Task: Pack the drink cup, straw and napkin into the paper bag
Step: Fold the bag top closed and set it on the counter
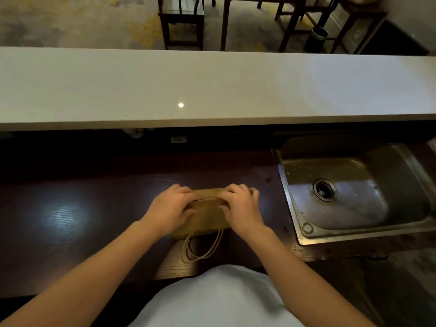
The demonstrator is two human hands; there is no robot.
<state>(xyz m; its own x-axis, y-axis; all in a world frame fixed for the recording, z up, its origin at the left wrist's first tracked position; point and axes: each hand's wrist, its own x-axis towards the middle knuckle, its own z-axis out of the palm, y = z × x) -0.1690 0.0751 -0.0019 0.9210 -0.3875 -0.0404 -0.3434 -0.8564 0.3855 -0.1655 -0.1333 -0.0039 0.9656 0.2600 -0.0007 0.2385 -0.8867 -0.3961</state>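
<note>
Lying flat and folded on the dark wood-grain worktop (70,208), the single brown paper bag (207,215) is closed up, so nothing can be seen inside it; its long axis runs roughly left to right, with the mouth edge toward the person and its two pale cord handles (203,249) trailing off that edge in loops toward the light-coloured shirt (212,300). On the bag's left end rests the left hand (169,208), fingers bent and curled over the far folded edge, thumb against the near face, pinching the paper. On the right end sits the right hand (240,206) in a matching pose, knuckles raised, fingertips hooked over the same fold. Both bare forearms reach in from the bottom corners. Just right of the bag, set into the worktop, is one stainless steel sink (354,215) with a round drain (324,188); its basin holds only scattered droplets. Beyond the worktop runs a long white counter shelf (212,86), and past it stand dark wooden chairs (181,22) on a mottled floor.
</note>
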